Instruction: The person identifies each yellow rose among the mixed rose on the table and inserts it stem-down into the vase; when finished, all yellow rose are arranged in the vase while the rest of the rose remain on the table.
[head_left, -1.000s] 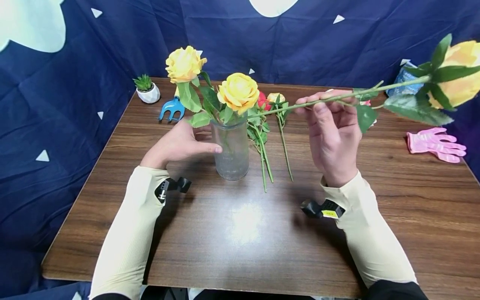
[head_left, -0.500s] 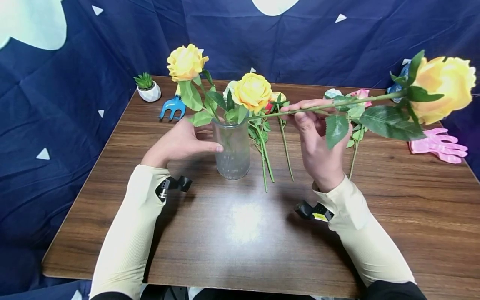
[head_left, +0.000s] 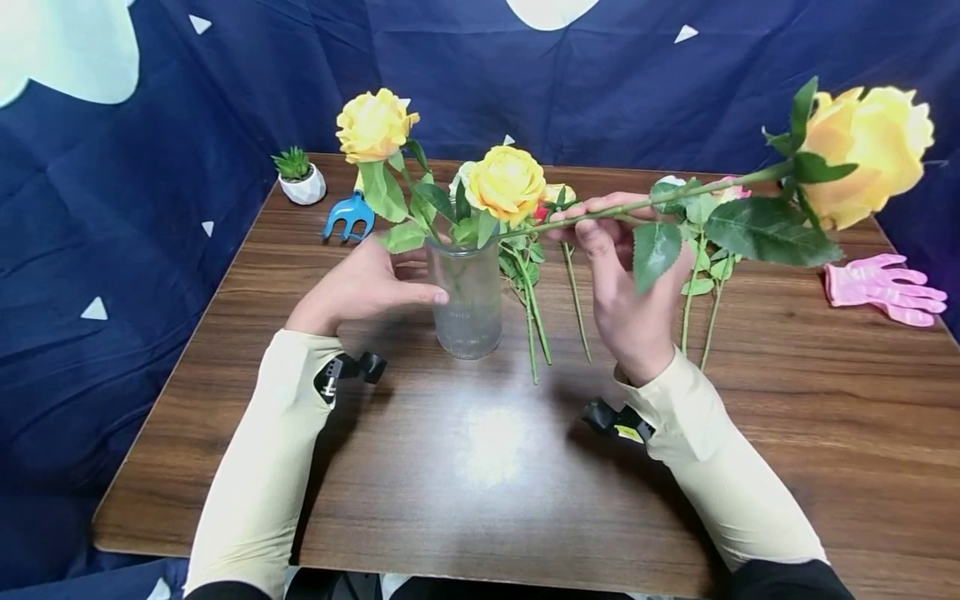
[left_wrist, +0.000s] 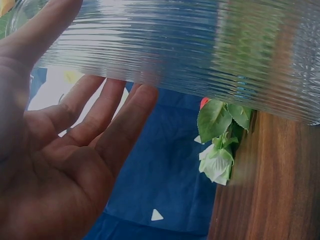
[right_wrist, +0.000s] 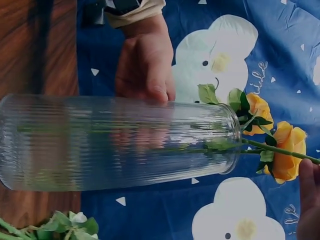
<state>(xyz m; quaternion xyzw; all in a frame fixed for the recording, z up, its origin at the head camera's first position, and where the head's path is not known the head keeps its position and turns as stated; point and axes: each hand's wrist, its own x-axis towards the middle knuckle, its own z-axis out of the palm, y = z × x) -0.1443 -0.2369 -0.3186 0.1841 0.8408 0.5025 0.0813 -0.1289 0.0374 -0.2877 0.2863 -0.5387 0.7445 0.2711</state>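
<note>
My left hand [head_left: 360, 287] holds a clear ribbed glass vase [head_left: 468, 304] upright, thumb on the near side and fingers behind it. Two yellow roses, one tall at the left [head_left: 377, 127] and one lower at the rim [head_left: 507, 183], stand in the vase. With thumb and fingers, my right hand [head_left: 637, 292] pinches the green stem of another yellow rose [head_left: 862, 158]. That stem slants down leftward, and its lower end reaches the vase mouth; in the right wrist view the stem [right_wrist: 280, 150] meets the rim. Its bloom hangs in the air at the right.
Behind the vase lie several loose flowers with green stems [head_left: 534, 317]. More flower stems [head_left: 708, 325] lie behind my right hand. A potted succulent [head_left: 302, 179] and a blue hand fork [head_left: 349, 217] stand back left; a pink glove [head_left: 885, 287] lies at the right.
My right hand has moved left with the rose, bringing the bloom further into view. The lower rose in the vase has shifted right. My left hand keeps its place on the vase.
</note>
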